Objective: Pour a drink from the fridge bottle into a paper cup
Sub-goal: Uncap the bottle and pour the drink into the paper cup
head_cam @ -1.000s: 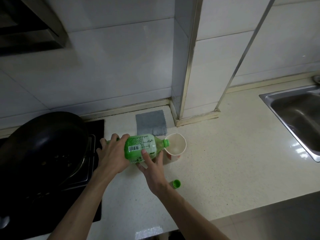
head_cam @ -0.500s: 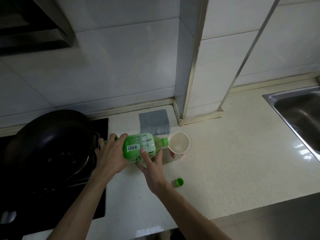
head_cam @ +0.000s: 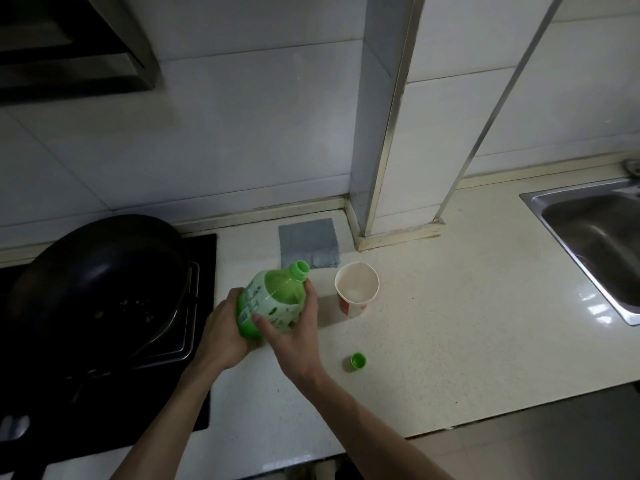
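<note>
- Bottle [head_cam: 273, 303]: green plastic with a pale printed label, uncapped. It is held over the counter [head_cam: 467, 323], just left of the cup, and is tilted so that the open mouth points up and away from the person. The fill level cannot be told.
- Left hand [head_cam: 225, 330]: clamped on the bottle's lower end from the left, with the fingers wrapped round it.
- Right hand [head_cam: 294, 336]: clamped on the bottle's right side, with the thumb laid across the label and the fingers reaching up to the shoulder.
- Cup [head_cam: 356, 289]: white paper with red print on its side. It stands upright on the counter, apart from the bottle's mouth. A pale patch is seen at its bottom; whether this is drink cannot be told.
- Cap [head_cam: 358, 361]: green, lying on the counter nearer the person than the cup.
- Cloth [head_cam: 308, 242]: grey, lying flat behind the bottle and against the column [head_cam: 381, 133].
- Wok [head_cam: 93, 282]: black, set on the stove [head_cam: 204, 244] to the left, with a few scraps inside.
- Sink [head_cam: 588, 230]: steel, at the far right, well apart from the cup.
- Edges: the stove's edge lies just left of the hands and the column's base just behind the cup. Bare counter is seen between the cup and the sink.
</note>
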A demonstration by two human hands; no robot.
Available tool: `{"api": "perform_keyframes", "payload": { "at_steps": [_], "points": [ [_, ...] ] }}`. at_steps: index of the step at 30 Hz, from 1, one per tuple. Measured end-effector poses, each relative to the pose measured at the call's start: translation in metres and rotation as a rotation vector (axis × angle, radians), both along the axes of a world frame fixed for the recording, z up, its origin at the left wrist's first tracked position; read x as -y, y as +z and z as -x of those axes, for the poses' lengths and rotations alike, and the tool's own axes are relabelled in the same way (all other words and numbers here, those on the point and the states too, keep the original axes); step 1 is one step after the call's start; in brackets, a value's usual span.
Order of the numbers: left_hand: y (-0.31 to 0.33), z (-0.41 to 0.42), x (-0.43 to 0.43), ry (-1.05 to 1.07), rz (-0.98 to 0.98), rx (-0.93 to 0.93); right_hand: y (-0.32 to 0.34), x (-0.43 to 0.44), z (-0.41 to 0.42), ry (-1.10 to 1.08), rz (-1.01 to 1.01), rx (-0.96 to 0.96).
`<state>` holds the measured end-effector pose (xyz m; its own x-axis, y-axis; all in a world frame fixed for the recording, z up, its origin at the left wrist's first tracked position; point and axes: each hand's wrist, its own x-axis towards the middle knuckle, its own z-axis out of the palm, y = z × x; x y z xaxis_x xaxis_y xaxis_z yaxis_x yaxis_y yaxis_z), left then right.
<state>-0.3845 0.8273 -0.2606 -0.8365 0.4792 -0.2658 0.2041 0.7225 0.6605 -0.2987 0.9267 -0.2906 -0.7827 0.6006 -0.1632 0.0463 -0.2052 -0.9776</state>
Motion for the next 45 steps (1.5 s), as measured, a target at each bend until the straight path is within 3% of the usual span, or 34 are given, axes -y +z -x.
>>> {"api": "perform_keyframes", "payload": {
  "at_steps": [4, 7, 12, 17, 20, 24, 29, 33, 38, 45],
  "points": [
    [-0.018, -0.006, 0.003, 0.141, -0.238, 0.178, 0.002, 0.004, -0.003, 0.024, -0.208, 0.036],
    [-0.028, -0.008, -0.004, 0.448, -0.657, 0.619, 0.003, 0.003, -0.006, 0.044, -0.299, 0.028],
    [-0.048, -0.011, -0.008, 0.618, -0.808, 0.802, 0.002, 0.001, -0.009, 0.071, -0.4, 0.059],
    [-0.065, -0.015, -0.008, 0.552, -0.863, 0.907, -0.005, -0.001, -0.013, 0.077, -0.467, 0.119],
    [-0.072, -0.017, -0.008, 0.506, -0.83, 0.906, -0.011, -0.002, -0.015, 0.069, -0.502, 0.152],
    [-0.077, -0.015, -0.007, 0.398, -0.675, 0.732, -0.018, -0.001, -0.017, 0.057, -0.523, 0.185],
    [-0.085, -0.016, -0.006, 0.477, -0.795, 0.945, -0.022, 0.004, -0.021, 0.053, -0.527, 0.176],
    [-0.094, -0.012, -0.001, 0.397, -0.743, 0.849, -0.024, 0.004, -0.023, 0.087, -0.539, 0.184],
    [-0.096, -0.011, 0.009, 0.21, -0.58, 0.583, -0.027, 0.006, -0.025, 0.11, -0.548, 0.17],
    [-0.107, -0.005, 0.018, 0.162, -0.546, 0.508, -0.031, -0.002, -0.029, 0.229, -0.601, 0.169]
  ]
}}
